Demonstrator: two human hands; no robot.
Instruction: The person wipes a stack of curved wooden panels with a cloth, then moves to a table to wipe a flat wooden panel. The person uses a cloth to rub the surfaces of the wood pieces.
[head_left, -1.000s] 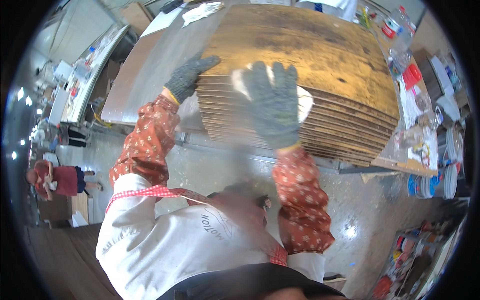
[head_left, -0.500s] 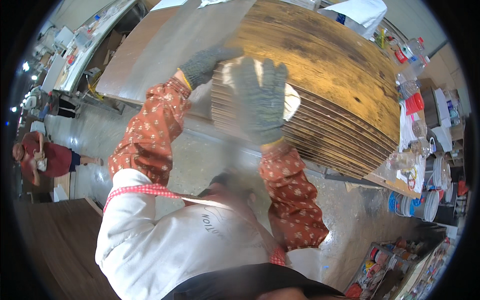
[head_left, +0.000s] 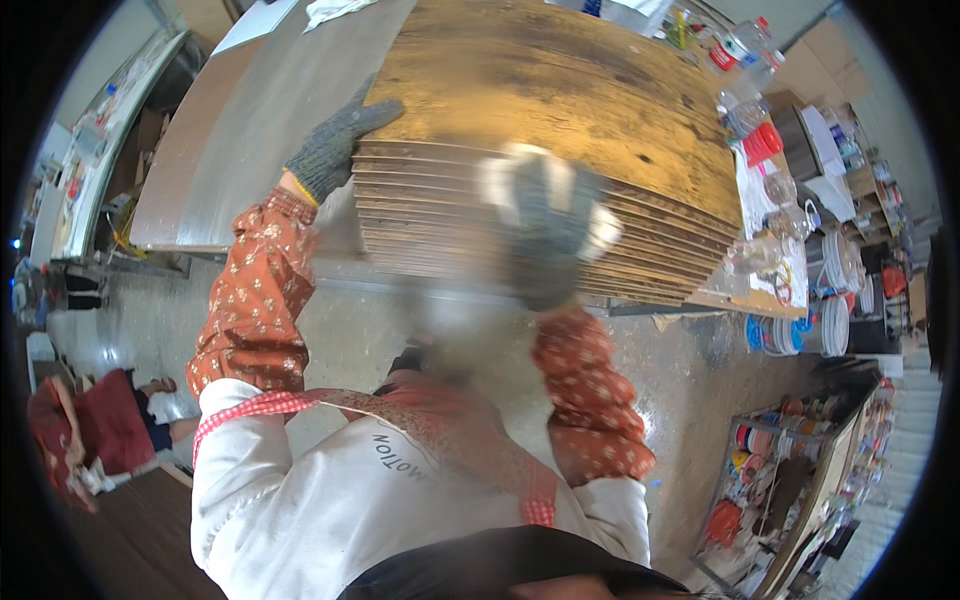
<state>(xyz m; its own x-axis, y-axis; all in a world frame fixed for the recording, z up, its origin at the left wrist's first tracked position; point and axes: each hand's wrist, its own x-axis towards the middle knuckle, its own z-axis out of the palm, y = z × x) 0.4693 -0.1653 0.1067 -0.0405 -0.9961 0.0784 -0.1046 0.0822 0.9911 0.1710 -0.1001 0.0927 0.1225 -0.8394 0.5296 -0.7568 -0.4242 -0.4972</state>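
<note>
A stack of brown, wood-grained boards (head_left: 560, 85) lies on the worktable, its layered edges facing me. My left hand (head_left: 340, 145), in a grey knit glove, rests against the stack's near left corner, thumb over the top board and fingers stretched along the left side. My right hand (head_left: 552, 225), gloved alike and smeared by motion, presses a white cloth (head_left: 603, 232) against the layered near edges. Bits of the cloth show on both sides of the hand; the rest is hidden beneath it.
The worktable (head_left: 270, 110) reaches left of the stack. Plastic bottles (head_left: 740, 45) and a red-labelled container (head_left: 762, 143) stand along its right side. Wire coils (head_left: 833, 322) hang lower right, near a shelf cart (head_left: 775, 470). Another person (head_left: 110, 425) is at the far left.
My right hand has moved down with the cloth, from the top edge onto the board edges. My left hand has shifted to the stack's corner. The whole view has turned right.
</note>
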